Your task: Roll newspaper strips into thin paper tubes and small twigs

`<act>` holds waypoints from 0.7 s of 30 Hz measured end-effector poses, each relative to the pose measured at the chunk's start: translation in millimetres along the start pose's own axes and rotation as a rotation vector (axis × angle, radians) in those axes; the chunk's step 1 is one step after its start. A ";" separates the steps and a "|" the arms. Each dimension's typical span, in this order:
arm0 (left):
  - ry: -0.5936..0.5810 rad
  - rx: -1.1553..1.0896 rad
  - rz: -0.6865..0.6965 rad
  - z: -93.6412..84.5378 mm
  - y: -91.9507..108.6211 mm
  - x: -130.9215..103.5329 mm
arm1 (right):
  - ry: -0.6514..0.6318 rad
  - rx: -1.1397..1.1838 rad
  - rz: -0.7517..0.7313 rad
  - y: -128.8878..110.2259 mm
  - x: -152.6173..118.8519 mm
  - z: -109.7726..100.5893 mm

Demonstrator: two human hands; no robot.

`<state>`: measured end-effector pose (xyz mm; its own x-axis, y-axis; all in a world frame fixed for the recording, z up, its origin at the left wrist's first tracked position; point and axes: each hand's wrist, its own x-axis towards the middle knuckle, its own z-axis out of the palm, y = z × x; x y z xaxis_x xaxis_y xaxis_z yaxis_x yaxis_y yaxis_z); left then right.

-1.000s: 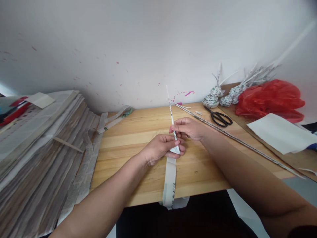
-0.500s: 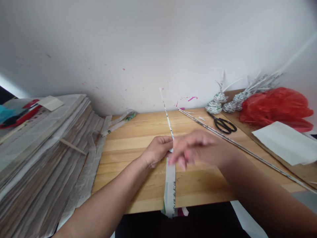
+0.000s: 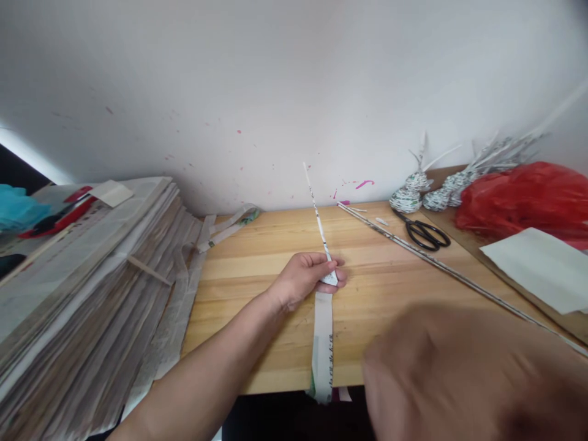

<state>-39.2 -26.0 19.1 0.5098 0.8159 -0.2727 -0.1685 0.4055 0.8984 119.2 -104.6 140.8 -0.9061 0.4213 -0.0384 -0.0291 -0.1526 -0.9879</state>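
My left hand point(image 3: 312, 274) is closed over the wooden table, pinching a printed paper strip point(image 3: 323, 343) between thumb and fingers. Above the hand the paper is rolled into a thin tube point(image 3: 316, 211) that points up toward the wall. Below it the strip lies flat and hangs over the table's front edge. My right hand point(image 3: 459, 367) is large and blurred at the lower right, close to the camera and apart from the strip. Its fingers are smeared and mostly hidden.
A tall newspaper stack point(image 3: 105, 294) fills the left side, with loose paper strips point(image 3: 220, 229) beside it. Long paper rods point(image 3: 436, 262) and black scissors point(image 3: 427, 234) lie to the right. Woven paper pieces point(image 3: 408, 195), a red plastic bag point(image 3: 528, 199) and a white sheet point(image 3: 537, 266) are beyond.
My right hand has left the strip beside my left hand and swung down and right, toward the camera. My left hand still pinches the strip. The whole view has shifted slightly.
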 end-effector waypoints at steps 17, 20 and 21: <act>-0.129 0.083 0.026 -2.3 4.4 -3.8 | 0.459 0.125 0.008 101.5 28.7 -128.0; -0.153 0.093 0.016 -2.7 4.1 -3.8 | 0.385 0.143 -0.016 100.5 27.9 -126.3; -0.154 0.095 0.005 -2.7 3.6 -3.8 | 0.394 0.138 -0.022 100.2 28.1 -126.0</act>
<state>-44.0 -26.5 22.4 0.6335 0.7422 -0.2188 -0.0947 0.3550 0.9301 144.0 4.6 21.8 -0.6745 0.7316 -0.0990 -0.1270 -0.2472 -0.9606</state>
